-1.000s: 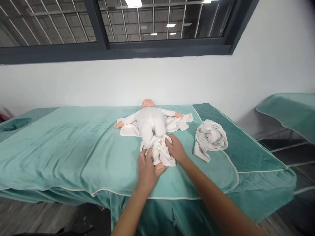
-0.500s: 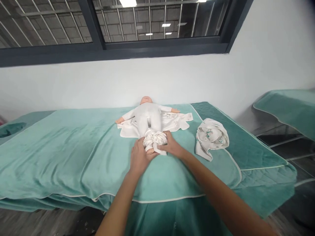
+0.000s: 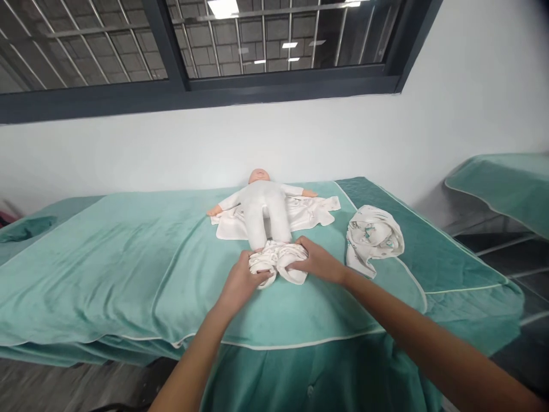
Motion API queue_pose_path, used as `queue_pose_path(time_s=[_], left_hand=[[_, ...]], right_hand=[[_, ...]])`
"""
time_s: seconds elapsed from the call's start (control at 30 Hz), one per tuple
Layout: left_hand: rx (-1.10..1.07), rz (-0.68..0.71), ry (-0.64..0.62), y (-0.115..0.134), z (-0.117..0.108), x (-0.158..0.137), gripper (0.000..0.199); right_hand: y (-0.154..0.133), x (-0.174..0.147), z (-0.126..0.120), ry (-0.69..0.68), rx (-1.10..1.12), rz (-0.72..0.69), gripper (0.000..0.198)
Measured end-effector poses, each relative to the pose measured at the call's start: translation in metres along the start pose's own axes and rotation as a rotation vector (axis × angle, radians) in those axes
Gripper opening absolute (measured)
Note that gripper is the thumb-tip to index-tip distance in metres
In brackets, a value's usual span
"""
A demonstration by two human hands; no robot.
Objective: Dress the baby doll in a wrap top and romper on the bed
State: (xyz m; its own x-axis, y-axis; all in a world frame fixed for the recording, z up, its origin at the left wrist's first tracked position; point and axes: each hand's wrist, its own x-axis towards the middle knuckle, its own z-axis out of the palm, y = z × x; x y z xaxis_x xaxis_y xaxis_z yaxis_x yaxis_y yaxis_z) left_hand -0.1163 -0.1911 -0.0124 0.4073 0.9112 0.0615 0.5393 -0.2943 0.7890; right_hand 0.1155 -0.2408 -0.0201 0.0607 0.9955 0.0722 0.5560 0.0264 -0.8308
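Note:
A baby doll (image 3: 263, 197) with a white cloth body lies on its back on the green bed, arms spread and legs toward me. Bunched at the ends of its legs are white printed baby pants (image 3: 278, 257); the doll's feet are hidden by them. My left hand (image 3: 244, 280) grips the left side of the pants, thumb over the gathered cloth. On the opposite side, my right hand (image 3: 319, 260) pinches the other part of the bunched fabric. Beneath the doll, a white garment (image 3: 309, 213) is spread out flat.
A rolled white printed cloth (image 3: 373, 237) lies to the right of the doll. The green bed cover (image 3: 107, 269) stretches left, with its piped edge near me. Behind the bed stand a white wall (image 3: 193, 149) and a barred window. Another green-covered surface (image 3: 506, 183) is at far right.
The bunched pants have come slightly toward me and spread wider between my hands. A doll's foot that showed through the cloth is now hidden. My right hand has shifted right.

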Motion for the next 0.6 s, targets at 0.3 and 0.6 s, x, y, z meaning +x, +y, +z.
queue_pose_path(time_s=[0.3,0.6], left_hand=[[-0.052,0.046,-0.200,0.022,-0.034,-0.022,0.014],[0.158,0.234,-0.448,0.100,-0.123,-0.044,0.019]], right_hand=[[-0.049,-0.020,-0.044,-0.341,0.187,0.231,0.026],[-0.152,-0.034,-0.113,-0.679,-0.108,-0.112,0.035]])
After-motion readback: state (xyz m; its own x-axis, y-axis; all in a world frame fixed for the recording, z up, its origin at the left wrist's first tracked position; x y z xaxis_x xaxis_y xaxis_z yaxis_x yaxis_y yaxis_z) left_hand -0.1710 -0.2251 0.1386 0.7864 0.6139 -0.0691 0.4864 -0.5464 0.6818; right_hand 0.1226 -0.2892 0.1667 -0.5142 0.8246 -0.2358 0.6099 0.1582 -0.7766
